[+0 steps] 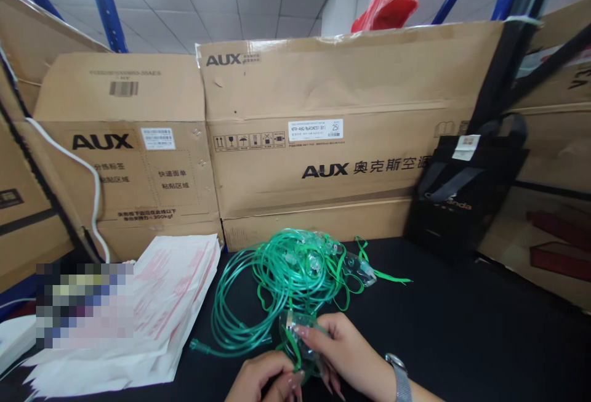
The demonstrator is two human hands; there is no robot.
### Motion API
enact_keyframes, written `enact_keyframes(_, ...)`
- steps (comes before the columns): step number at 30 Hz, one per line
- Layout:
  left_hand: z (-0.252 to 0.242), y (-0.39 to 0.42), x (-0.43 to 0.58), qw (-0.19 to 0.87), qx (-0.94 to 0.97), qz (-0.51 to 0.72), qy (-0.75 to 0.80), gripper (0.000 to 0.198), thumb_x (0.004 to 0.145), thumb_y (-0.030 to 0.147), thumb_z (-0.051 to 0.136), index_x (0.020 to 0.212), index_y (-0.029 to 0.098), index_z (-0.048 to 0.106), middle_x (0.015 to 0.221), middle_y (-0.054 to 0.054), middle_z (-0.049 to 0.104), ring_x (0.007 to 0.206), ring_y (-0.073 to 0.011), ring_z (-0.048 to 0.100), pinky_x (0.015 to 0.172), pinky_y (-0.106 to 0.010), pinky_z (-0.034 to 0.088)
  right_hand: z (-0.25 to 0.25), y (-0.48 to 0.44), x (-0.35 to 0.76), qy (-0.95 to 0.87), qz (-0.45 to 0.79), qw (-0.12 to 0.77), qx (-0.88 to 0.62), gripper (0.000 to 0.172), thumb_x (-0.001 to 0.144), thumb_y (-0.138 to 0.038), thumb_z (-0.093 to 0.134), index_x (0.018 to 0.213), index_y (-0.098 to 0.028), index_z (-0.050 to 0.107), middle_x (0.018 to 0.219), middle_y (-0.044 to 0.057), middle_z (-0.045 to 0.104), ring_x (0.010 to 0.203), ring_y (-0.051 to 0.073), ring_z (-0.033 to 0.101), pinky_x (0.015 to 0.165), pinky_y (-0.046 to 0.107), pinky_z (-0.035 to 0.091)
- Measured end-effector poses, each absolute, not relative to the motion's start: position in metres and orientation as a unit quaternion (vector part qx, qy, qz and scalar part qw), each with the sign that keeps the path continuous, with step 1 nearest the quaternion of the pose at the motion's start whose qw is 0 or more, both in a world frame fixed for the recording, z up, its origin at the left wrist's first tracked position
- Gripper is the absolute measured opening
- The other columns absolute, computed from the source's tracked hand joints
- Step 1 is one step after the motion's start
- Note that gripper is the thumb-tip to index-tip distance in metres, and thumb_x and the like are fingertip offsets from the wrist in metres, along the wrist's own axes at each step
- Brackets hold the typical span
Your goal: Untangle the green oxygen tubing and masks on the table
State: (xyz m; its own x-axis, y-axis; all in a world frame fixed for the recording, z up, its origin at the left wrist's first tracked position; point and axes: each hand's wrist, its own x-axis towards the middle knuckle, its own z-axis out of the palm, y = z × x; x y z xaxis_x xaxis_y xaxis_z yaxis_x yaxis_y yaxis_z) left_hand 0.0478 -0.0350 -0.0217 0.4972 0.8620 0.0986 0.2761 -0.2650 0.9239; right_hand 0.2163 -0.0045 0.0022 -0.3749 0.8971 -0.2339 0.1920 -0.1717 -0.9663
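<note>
Both hands are low in the middle of the head view, closed on one clear plastic mask piece (295, 335) with a green strap. My left hand (261, 377) pinches its lower edge. My right hand (348, 356), with a watch on the wrist, curls its fingers over the top of the mask. Just beyond the hands lies a tangled pile of green tubing (286, 273) on the black tabletop (462, 328), with more clear masks (362, 268) and green straps among the coils.
A stack of white paper pouches with red print (170, 291) lies at the left. Large AUX cardboard boxes (323, 137) wall off the back. A black tote bag (466, 192) leans at the right. A white cable (95, 192) hangs at the left.
</note>
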Motion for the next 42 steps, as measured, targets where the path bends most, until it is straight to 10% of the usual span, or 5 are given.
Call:
enact_keyframes(11, -0.018, -0.033, 0.05, 0.535, 0.655, 0.33, 0.419, 0.047, 0.075, 0.062, 0.04, 0.065, 0.016, 0.048, 0.049, 0.003, 0.046, 0.043, -0.0093, 0.047, 0.046, -0.02, 0.039, 0.019, 0.008, 0.23, -0.503, 0.539, 0.45, -0.504, 0.051, 0.073, -0.054, 0.05, 0.041, -0.019, 0.035, 0.027, -0.004, 0.045, 0.021, 0.004, 0.035, 0.025, 0.016, 0.021)
enact_keyframes(22, -0.023, -0.032, 0.047, 0.515, 0.691, 0.357, 0.36, 0.034, 0.07, 0.045, 0.062, 0.086, 0.015, 0.06, 0.073, -0.004, 0.06, 0.062, -0.0133, 0.056, 0.059, -0.024, 0.044, -0.003, -0.002, 0.218, -0.612, 0.587, 0.316, -0.425, 0.052, 0.065, -0.066, 0.052, 0.054, -0.016, 0.045, 0.038, -0.006, 0.046, 0.03, 0.005, 0.04, 0.028, 0.016, 0.028)
enact_keyframes(28, -0.022, -0.03, 0.044, 0.471, 0.717, 0.345, 0.381, 0.045, 0.08, 0.05, 0.045, 0.065, 0.013, 0.065, 0.06, -0.006, 0.062, 0.054, -0.0132, 0.057, 0.055, -0.022, 0.045, -0.008, -0.005, 0.215, -0.632, 0.587, 0.275, -0.425, 0.052, 0.068, -0.067, 0.048, 0.056, -0.016, 0.044, 0.039, -0.005, 0.044, 0.031, 0.005, 0.04, 0.029, 0.016, 0.028)
enact_keyframes(42, -0.022, -0.032, 0.046, 0.55, 0.636, 0.35, 0.413, 0.05, 0.072, 0.06, 0.048, 0.06, 0.013, 0.061, 0.046, 0.001, 0.053, 0.043, -0.0098, 0.05, 0.048, -0.02, 0.04, 0.012, 0.0, 0.221, -0.545, 0.591, 0.37, -0.465, 0.052, 0.066, -0.065, 0.049, 0.046, -0.018, 0.039, 0.035, -0.003, 0.048, 0.027, 0.007, 0.042, 0.029, 0.018, 0.029)
